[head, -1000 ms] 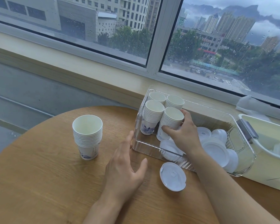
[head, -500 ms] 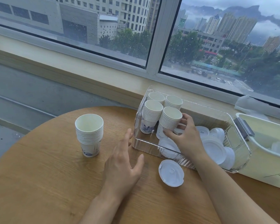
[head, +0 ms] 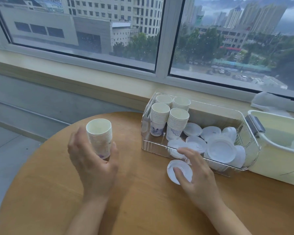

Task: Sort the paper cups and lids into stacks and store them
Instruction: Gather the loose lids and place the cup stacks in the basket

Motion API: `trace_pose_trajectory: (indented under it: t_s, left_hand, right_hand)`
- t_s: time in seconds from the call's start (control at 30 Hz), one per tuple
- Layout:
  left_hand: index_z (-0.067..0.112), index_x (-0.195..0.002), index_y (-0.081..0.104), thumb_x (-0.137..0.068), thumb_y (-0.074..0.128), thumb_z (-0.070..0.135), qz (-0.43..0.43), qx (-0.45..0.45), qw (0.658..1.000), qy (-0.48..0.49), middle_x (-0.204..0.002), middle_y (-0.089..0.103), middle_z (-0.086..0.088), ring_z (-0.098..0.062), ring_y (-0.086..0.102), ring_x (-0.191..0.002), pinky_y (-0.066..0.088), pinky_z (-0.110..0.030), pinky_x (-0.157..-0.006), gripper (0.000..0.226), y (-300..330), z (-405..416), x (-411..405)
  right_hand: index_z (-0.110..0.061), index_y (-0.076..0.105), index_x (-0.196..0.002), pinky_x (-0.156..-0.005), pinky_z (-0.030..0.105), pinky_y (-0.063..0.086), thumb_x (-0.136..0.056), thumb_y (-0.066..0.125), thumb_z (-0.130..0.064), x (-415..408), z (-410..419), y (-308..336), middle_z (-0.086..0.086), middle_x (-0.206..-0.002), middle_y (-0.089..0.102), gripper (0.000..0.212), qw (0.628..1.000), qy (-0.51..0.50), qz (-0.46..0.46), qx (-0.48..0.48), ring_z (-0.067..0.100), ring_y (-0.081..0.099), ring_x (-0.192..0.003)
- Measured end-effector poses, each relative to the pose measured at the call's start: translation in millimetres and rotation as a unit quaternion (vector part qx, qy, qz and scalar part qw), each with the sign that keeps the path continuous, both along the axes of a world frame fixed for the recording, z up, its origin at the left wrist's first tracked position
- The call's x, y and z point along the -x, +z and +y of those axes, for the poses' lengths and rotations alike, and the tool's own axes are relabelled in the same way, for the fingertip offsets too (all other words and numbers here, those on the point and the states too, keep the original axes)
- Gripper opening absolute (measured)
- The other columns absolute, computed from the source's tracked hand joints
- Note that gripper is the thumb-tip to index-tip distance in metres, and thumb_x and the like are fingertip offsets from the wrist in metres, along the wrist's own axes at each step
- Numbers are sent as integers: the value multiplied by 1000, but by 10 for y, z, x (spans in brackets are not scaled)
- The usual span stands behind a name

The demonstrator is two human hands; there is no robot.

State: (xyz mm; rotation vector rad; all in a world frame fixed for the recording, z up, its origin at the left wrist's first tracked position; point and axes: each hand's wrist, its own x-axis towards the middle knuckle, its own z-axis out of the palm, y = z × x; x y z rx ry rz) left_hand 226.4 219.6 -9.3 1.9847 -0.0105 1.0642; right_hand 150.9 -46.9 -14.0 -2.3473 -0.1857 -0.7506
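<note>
A stack of white paper cups [head: 99,133] stands on the round wooden table [head: 143,204] at the left, and my left hand [head: 92,167] wraps around its lower part, fingers on one side and thumb on the other. A single white lid [head: 171,167] lies on the table in front of the clear plastic bin [head: 159,145]. My right hand [head: 199,175] rests its spread fingertips on that lid. Inside the bin, several cup stacks [head: 176,122] stand at the left end and several loose lids [head: 221,150] lie at the right.
A cream plastic box [head: 278,160] with a grey latch stands right of the bin, touching it. The window sill [head: 109,82] runs behind the table. A crumpled clear bag [head: 270,100] lies on the sill at the far right.
My right hand came out of the bin, away from the cup stack, and down onto the lid on the table. My left hand moved left and closed around the lone cup stack.
</note>
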Motion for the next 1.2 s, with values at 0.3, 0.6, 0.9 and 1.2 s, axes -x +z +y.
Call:
trace_pose_trajectory:
  t_s: [0.3,0.6,0.9,1.2]
  left_hand:
    - [20,-161,28,-87,85,22,162,153,971,-81,-153,50,4,-7,56,-103,42,-24,-91,94,-180,106,-214]
    - [22,-139,50,-84,87,17,144,139,975,-94,-118,62,10,-17,63,-98,43,-32,-84,67,-51,-73,-35]
    - [33,-122,54,-74,84,29,55,122,963,-233,-112,65,21,-8,66,-104,51,-12,-84,58,493,-654,170]
    - [43,-162,16,-77,90,11,97,76,954,-273,-132,57,17,-6,64,-104,51,-13,-84,117,501,-1068,-104]
  right_hand:
    - [-52,50,-134,-103,12,40,-90,73,-24,73,-102,-117,-28,-129,58,57,997,-4,38,-67,4,58,-124]
    - [-34,58,-142,-96,14,44,-92,77,-9,35,-144,-167,-24,-116,63,59,988,-13,48,-148,10,62,-115]
    - [-36,66,-133,-87,11,44,-93,74,-7,14,-168,-176,-18,-105,68,50,975,-17,54,-213,10,64,-105]
    - [-35,66,-134,-92,18,48,-95,73,-11,19,-173,-180,-19,-107,67,47,976,-11,59,-208,11,63,-107]
